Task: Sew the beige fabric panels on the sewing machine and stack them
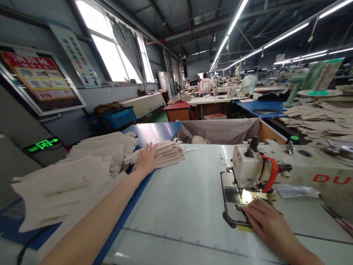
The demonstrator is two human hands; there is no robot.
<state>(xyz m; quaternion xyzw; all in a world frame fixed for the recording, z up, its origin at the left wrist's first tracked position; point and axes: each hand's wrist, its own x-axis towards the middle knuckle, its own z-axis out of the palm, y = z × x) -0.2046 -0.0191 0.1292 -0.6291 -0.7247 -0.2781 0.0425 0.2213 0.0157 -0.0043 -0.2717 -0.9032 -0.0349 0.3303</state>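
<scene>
My left hand (147, 159) reaches far out and lies with its fingers stretched over a small stack of beige fabric pieces (172, 152) on the left edge of the sewing table (187, 198). Beside the needle area of a white sewing machine (248, 165), my right hand (266, 219) rests low, fingers pressed together, the tips over the metal needle plate (233, 213). Whatever is between those fingertips is hidden or too small to name. The machine's lamp lights the spot just beyond them.
Larger beige fabric pieces (79, 184) with slit openings are piled at left on a blue tabletop (157, 130). Behind the table hangs a cloth-lined bin (220, 129). A green fan (306, 79) and more cut fabric (325, 119) stand to the right. A ruler strip (182, 241) runs along the front.
</scene>
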